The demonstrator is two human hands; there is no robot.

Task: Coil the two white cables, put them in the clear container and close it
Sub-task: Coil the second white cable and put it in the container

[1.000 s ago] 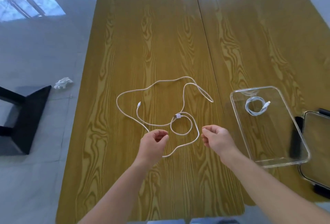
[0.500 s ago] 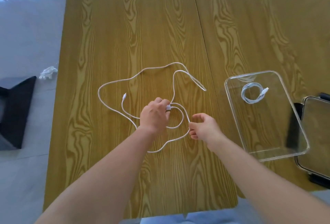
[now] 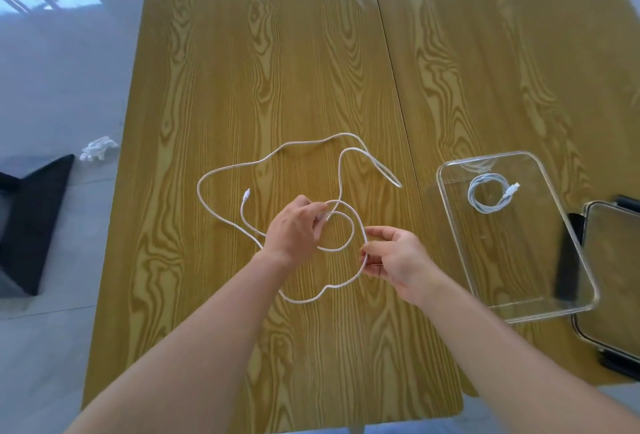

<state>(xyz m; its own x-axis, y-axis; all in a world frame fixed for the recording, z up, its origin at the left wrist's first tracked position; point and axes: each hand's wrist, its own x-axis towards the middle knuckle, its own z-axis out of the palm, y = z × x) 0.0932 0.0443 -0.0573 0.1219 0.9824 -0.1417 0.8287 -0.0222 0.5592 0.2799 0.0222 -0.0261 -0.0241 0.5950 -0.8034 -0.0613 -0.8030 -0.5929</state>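
A long white cable sprawls in loose loops over the middle of the wooden table. My left hand pinches the cable at its plug end, where a small loop starts. My right hand pinches the same cable a little to the right, on the outer loop. The second white cable lies coiled inside the clear container, which stands open at the right of the table.
The container's lid, with dark clips, lies at the table's right edge beside the container. On the floor to the left are a black stand and a crumpled white scrap.
Both hands moved from hovering near the cable to taking hold of it: the left at the plug end, the right on the outer loop.
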